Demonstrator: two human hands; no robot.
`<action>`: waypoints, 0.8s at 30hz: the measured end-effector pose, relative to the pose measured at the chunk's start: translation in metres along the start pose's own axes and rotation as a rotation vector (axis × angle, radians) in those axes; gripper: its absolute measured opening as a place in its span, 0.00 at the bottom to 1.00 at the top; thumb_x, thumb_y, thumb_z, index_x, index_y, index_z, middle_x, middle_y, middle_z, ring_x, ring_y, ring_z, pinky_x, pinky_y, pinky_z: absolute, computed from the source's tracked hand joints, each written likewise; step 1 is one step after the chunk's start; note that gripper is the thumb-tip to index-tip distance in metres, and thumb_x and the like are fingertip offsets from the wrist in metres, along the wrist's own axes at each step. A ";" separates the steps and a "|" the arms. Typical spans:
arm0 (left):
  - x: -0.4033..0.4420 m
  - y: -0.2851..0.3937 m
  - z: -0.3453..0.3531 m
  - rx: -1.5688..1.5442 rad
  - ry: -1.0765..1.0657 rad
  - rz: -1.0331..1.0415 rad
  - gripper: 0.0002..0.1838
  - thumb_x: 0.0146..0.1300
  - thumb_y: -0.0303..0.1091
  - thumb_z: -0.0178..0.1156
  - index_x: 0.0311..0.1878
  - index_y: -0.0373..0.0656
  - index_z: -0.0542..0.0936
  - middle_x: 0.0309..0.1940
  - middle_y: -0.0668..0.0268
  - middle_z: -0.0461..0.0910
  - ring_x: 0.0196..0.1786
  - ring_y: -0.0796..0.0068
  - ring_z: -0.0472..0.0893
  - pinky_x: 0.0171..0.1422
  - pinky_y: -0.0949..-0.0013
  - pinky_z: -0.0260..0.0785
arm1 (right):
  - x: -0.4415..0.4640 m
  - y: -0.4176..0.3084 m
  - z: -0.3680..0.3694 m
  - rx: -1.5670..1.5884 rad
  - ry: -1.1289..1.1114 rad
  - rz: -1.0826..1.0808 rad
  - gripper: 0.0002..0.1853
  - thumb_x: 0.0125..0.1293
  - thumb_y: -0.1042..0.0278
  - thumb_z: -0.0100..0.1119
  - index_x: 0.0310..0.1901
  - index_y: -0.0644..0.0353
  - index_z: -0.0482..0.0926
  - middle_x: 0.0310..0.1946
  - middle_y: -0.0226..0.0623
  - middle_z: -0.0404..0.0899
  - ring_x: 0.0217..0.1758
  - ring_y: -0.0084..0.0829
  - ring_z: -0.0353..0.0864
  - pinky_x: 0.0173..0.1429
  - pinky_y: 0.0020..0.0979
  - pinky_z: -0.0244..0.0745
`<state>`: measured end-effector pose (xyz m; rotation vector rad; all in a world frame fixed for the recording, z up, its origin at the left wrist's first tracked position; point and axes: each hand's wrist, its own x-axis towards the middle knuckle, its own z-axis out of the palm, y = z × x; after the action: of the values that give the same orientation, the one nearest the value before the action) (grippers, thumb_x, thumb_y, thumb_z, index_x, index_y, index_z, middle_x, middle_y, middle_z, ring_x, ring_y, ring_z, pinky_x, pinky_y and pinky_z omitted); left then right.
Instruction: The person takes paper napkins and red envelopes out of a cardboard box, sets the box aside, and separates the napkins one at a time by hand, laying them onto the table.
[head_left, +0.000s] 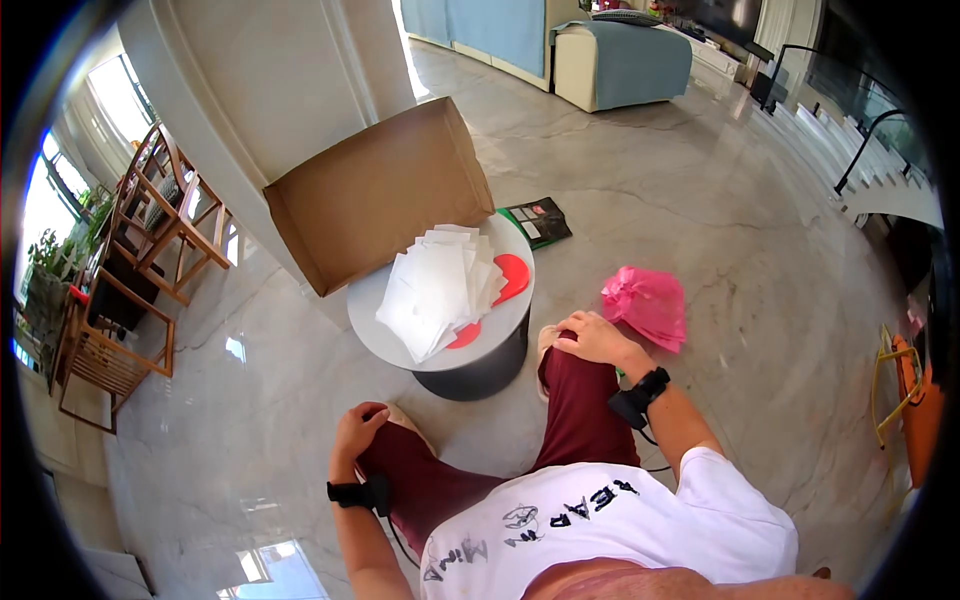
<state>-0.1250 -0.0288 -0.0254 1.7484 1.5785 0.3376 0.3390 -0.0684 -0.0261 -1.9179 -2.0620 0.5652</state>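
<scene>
My left hand (pixel 361 430) rests on my left knee, its fingers loosely curled over the dark red trousers, and what lies under them is hidden. On the other knee lies my right hand (pixel 592 338), fingers spread and holding nothing. In front of my knees stands a round stool (pixel 372 335) with a light top and a dark base. A fanned stack of white sheets (pixel 432 290) covers much of its top. Red round pieces (pixel 513 278) show from beneath the stack. An open brown cardboard box (pixel 385 185) leans at the stool's far side against a pale pillar.
A black and green packet (pixel 540 222) lies on the floor behind the stool. A pink plastic bag (pixel 648 305) is beyond my right hand. Wooden chairs (pixel 165 215) stand at the left, a covered sofa (pixel 625 65) at the back, stairs (pixel 850 150) and an orange object (pixel 918 410) at the right.
</scene>
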 end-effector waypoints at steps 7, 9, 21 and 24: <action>0.009 -0.009 0.000 -0.195 -0.044 -0.040 0.18 0.61 0.42 0.60 0.47 0.39 0.82 0.36 0.60 0.84 0.40 0.71 0.81 0.48 0.68 0.72 | -0.004 0.000 0.012 0.040 0.262 -0.003 0.15 0.60 0.52 0.57 0.41 0.53 0.83 0.44 0.37 0.80 0.51 0.42 0.76 0.56 0.40 0.71; 0.006 -0.013 0.004 -0.225 -0.014 -0.037 0.18 0.62 0.42 0.59 0.47 0.39 0.82 0.36 0.60 0.84 0.40 0.71 0.81 0.47 0.69 0.72 | -0.008 -0.002 0.016 0.036 0.359 -0.011 0.14 0.60 0.54 0.58 0.39 0.53 0.83 0.42 0.36 0.81 0.49 0.41 0.77 0.54 0.39 0.72; 0.008 -0.018 0.009 -0.158 0.057 -0.032 0.17 0.60 0.43 0.61 0.46 0.41 0.83 0.34 0.59 0.84 0.38 0.68 0.82 0.46 0.68 0.72 | -0.009 -0.008 0.016 0.124 0.442 0.022 0.11 0.58 0.57 0.59 0.35 0.55 0.83 0.39 0.34 0.81 0.46 0.39 0.78 0.52 0.37 0.73; 0.006 -0.015 0.008 -0.138 0.065 -0.026 0.17 0.60 0.43 0.61 0.46 0.41 0.83 0.33 0.60 0.84 0.38 0.68 0.82 0.45 0.68 0.72 | -0.009 -0.007 0.016 0.126 0.441 0.020 0.11 0.58 0.57 0.60 0.35 0.55 0.83 0.39 0.34 0.82 0.46 0.39 0.78 0.52 0.36 0.73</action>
<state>-0.1301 -0.0261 -0.0429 1.6241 1.5837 0.4838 0.3265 -0.0795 -0.0371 -1.7969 -1.6898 0.2383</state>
